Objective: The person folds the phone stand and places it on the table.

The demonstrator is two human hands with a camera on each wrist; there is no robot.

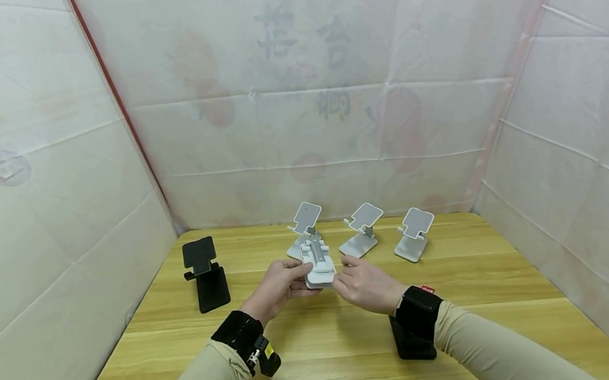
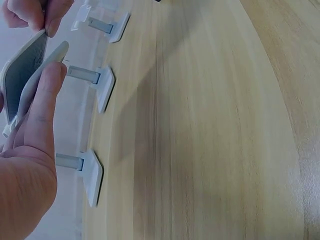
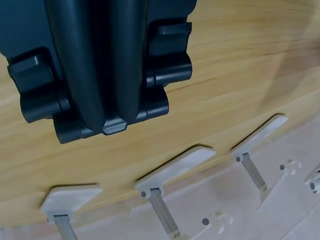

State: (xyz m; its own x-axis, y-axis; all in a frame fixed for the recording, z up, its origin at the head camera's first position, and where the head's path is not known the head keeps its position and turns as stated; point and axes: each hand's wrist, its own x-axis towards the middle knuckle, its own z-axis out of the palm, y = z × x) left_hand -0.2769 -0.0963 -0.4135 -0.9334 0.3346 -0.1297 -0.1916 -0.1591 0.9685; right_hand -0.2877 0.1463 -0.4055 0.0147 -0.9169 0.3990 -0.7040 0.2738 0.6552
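Observation:
A white folding phone stand point(image 1: 319, 273) is held over the middle of the table. My left hand point(image 1: 283, 281) grips its left side, thumb on top and fingers beneath. My right hand point(image 1: 366, 284) pinches the stand's near right corner. From the left wrist, the stand's two plates point(image 2: 25, 67) stand apart in a narrow V. There the right fingertips point(image 2: 50, 25) hold the edge of one plate, and the left fingers point(image 2: 44, 112) lie along the other. The right wrist view does not show the right hand.
Three white phone stands point(image 1: 366, 216) point(image 1: 418, 222) point(image 1: 307, 215) stand unfolded along the table's back. A black unfolded stand point(image 1: 213, 288) is at the left. Under my right wrist lies a folded black stand point(image 1: 414, 343), large in the right wrist view. Cloth walls point(image 1: 306, 126) enclose the table.

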